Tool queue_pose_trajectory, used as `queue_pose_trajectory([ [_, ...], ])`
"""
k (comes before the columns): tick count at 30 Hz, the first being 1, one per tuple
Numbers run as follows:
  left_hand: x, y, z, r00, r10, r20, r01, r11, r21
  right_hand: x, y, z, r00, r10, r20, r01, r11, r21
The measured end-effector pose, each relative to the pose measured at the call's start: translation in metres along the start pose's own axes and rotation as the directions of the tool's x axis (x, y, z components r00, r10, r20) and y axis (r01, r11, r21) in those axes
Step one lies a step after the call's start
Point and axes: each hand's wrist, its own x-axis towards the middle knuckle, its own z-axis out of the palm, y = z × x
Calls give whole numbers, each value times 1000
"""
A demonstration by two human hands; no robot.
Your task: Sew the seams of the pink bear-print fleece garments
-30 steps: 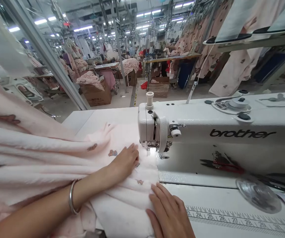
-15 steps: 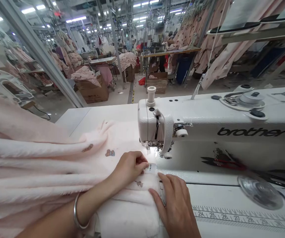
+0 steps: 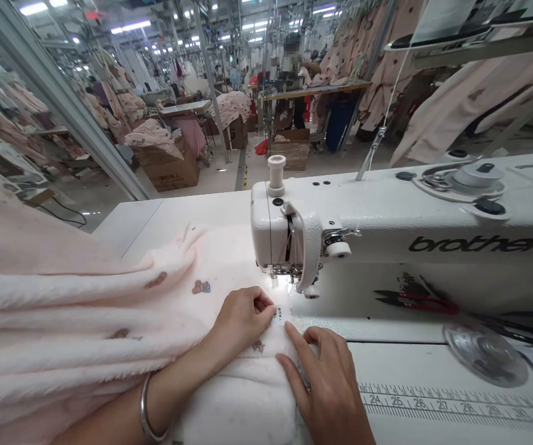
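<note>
Pale pink plush fabric (image 3: 229,259) with small printed bears lies over the machine bed and hangs in folds at the left. On its right edge, in front of the needle area, sits a small white label (image 3: 280,314) with dark print. My left hand (image 3: 243,315) pinches the label's left side between thumb and fingers, a metal bangle on its wrist. My right hand (image 3: 324,364) rests at the fabric's right edge, index fingertip just below the label, thumb apart from it on the fabric. The white sewing machine (image 3: 285,228) stands just beyond, its lamp lighting the presser foot.
Red-handled scissors (image 3: 417,301) lie on the bed under the machine arm. A clear round disc (image 3: 485,354) and a printed ruler (image 3: 433,402) are on the right. Past the table are cardboard boxes (image 3: 168,167), hanging pink garments and a person at another table.
My right index finger has moved left and slightly up, onto the fabric beside the label. My left hand keeps its pinch. The camera view has shifted slightly.
</note>
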Motion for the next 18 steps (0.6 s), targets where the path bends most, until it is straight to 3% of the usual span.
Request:
queue_pose_trajectory([
  [18, 2, -1, 1, 1000, 17, 7, -17, 1000, 16, 2, 1, 1, 1000, -8, 18, 8, 999, 35],
])
